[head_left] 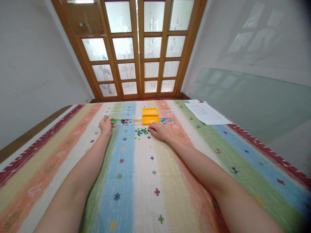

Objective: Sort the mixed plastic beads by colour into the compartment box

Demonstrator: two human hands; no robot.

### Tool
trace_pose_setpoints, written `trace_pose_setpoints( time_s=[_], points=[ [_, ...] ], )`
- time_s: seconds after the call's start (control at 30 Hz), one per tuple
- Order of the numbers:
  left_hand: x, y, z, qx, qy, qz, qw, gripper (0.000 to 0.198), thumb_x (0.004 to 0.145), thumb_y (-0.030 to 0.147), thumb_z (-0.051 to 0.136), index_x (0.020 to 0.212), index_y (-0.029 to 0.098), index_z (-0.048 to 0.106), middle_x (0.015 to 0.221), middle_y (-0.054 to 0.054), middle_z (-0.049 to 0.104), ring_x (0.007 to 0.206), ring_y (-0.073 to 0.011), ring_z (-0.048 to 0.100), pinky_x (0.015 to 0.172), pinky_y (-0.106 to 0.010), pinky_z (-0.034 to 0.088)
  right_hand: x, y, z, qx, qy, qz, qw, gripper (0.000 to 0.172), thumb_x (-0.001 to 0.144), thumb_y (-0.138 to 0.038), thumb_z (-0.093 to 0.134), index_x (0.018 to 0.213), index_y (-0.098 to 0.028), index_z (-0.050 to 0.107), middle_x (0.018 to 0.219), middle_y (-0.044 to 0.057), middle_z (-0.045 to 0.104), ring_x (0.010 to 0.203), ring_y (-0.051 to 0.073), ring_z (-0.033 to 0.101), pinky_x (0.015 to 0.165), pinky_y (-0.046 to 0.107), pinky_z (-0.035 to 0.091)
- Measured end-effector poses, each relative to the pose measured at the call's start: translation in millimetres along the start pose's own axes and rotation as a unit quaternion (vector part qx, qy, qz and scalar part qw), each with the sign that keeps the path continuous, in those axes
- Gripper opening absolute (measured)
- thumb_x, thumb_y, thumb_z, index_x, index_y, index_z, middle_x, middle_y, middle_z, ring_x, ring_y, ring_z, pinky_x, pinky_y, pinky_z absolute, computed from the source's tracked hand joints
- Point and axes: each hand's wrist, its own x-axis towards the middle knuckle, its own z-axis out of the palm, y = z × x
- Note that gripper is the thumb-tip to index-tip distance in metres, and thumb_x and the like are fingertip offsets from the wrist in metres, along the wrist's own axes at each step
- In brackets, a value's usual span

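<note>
Bead pile (142, 131): small loose pieces in mixed colours, green, blue and dark, heaped on the white stripe of the tabletop (145, 181), far out from me and between my two hands. Right hand (158, 130): palm down on the cloth, its fingertips at the right edge of the pile, touching or just beside the outermost pieces; I cannot tell from here whether it pinches one. Left hand (106, 125): well to the left of the pile, fingers curled, the tips at the left end of the clear sorting tray (125, 117), against the green pieces (113, 121) in it; whether it grips any I cannot tell. Clear sorting tray: lies just behind the pile, with compartments of green, dark red and yellow pieces in a row. Orange tray (150, 116): beside it on the right, behind my right hand. Blue pieces (166, 121): in a clear compartment right of the orange tray. Paper sheet (206, 113): flat at the far right of the striped cloth, well apart from both hands. Wooden glazed doors (143, 48): behind the tabletop.
</note>
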Motion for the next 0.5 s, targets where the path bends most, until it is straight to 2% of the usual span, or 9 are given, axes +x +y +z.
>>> trace_pose_setpoints(
  time_s=[0.1, 0.2, 0.27, 0.37, 0.43, 0.5],
  points=[
    [-9, 4, 3.1, 0.054, -0.043, 0.062, 0.996, 0.047, 0.077, 0.021, 0.051, 0.122, 0.015, 0.064, 0.094, -0.006, 0.076, 0.057, -0.0123, 0.062, 0.056, -0.023, 0.048, 0, 0, 0, 0.003, -0.003, 0.002, 1.0, 0.02, 0.101, -0.022, 0.053, 0.099, -0.02, 0.073, 0.1, 0.007, 0.069, 0.095, 0.02, 0.06, 0.083, 0.029, 0.041],
    [-26, 9, 11.6, 0.131, -0.131, 0.151, 0.971, 0.035, 0.084, 0.026, 0.051, 0.113, 0.016, 0.07, 0.089, -0.005, 0.076, 0.063, -0.0154, 0.063, 0.065, -0.027, 0.051, 0, 0, 0, 0.005, 0.0, 0.001, 1.0, 0.02, 0.101, -0.022, 0.054, 0.098, -0.02, 0.073, 0.099, 0.007, 0.069, 0.095, 0.02, 0.06, 0.083, 0.029, 0.042],
    [-42, 14, 18.8, 0.188, -0.212, 0.218, 0.934, 0.029, 0.087, 0.028, 0.054, 0.107, 0.018, 0.073, 0.088, -0.005, 0.075, 0.073, -0.0183, 0.065, 0.074, -0.03, 0.052, 0, 0, 1, 0.009, 0.002, 0.0, 1.0, 0.019, 0.101, -0.022, 0.054, 0.098, -0.02, 0.073, 0.099, 0.007, 0.069, 0.095, 0.02, 0.061, 0.083, 0.029, 0.042],
    [-68, 22, 28.3, 0.287, -0.306, 0.328, 0.846, 0.022, 0.088, 0.027, 0.058, 0.1, 0.021, 0.075, 0.097, -0.006, 0.074, 0.084, -0.0207, 0.065, 0.082, -0.034, 0.05, 0, 1, 2, 0.017, 0.007, 0.0, 1.0, 0.018, 0.1, -0.021, 0.055, 0.1, -0.02, 0.073, 0.101, 0.007, 0.07, 0.096, 0.02, 0.061, 0.085, 0.029, 0.043],
    [-81, 26, 32.1, 0.326, -0.343, 0.371, 0.799, 0.02, 0.089, 0.029, 0.059, 0.098, 0.021, 0.075, 0.099, -0.007, 0.071, 0.09, -0.0221, 0.064, 0.085, -0.035, 0.049, 0, 2, 3, 0.021, 0.007, 0.0, 1.0, 0.018, 0.1, -0.02, 0.056, 0.101, -0.02, 0.073, 0.101, 0.008, 0.07, 0.097, 0.02, 0.062, 0.085, 0.029, 0.043],
    [-90, 29, 33.8, 0.352, -0.358, 0.388, 0.774, 0.019, 0.09, 0.031, 0.059, 0.093, 0.021, 0.074, 0.098, -0.008, 0.069, 0.093, -0.0233, 0.063, 0.085, -0.035, 0.048, 0, 2, 3, 0.021, 0.005, -0.001, 1.0, 0.017, 0.099, -0.02, 0.056, 0.101, -0.02, 0.073, 0.102, 0.008, 0.07, 0.098, 0.02, 0.062, 0.086, 0.029, 0.043]
  ],
)
